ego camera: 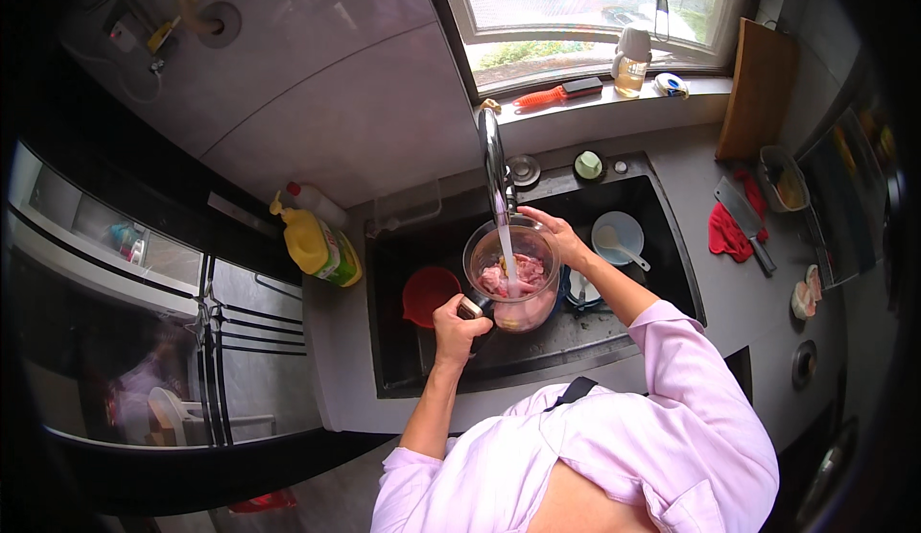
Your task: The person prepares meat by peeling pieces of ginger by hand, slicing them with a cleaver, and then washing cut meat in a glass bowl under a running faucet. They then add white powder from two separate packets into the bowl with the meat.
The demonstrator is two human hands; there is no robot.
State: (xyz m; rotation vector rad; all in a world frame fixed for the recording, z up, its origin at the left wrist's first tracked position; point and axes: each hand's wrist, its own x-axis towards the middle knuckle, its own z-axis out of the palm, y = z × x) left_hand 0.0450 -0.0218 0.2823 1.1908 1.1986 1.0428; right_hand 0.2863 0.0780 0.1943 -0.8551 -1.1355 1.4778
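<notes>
A clear pot (527, 315) with pieces of raw meat (529, 274) inside is held over the black sink (561, 357). My left hand (457, 330) is closed around its dark handle (469, 308). My right hand (565, 236) rests against the far right side of the rim, its fingers spread along the glass-like wall; part of the palm side is hidden. Water runs from the chrome faucet (492, 151) into the pot, onto the meat. Left of the pot, a red bowl (429, 294) lies in the sink.
In the sink's right half sits a white bowl (617, 227) with a spoon (626, 249). A yellow pump bottle (309, 241) stands left of the sink. On the right counter, a cleaver (741, 209) lies on a red cloth (727, 234), near a wooden cutting board (759, 90).
</notes>
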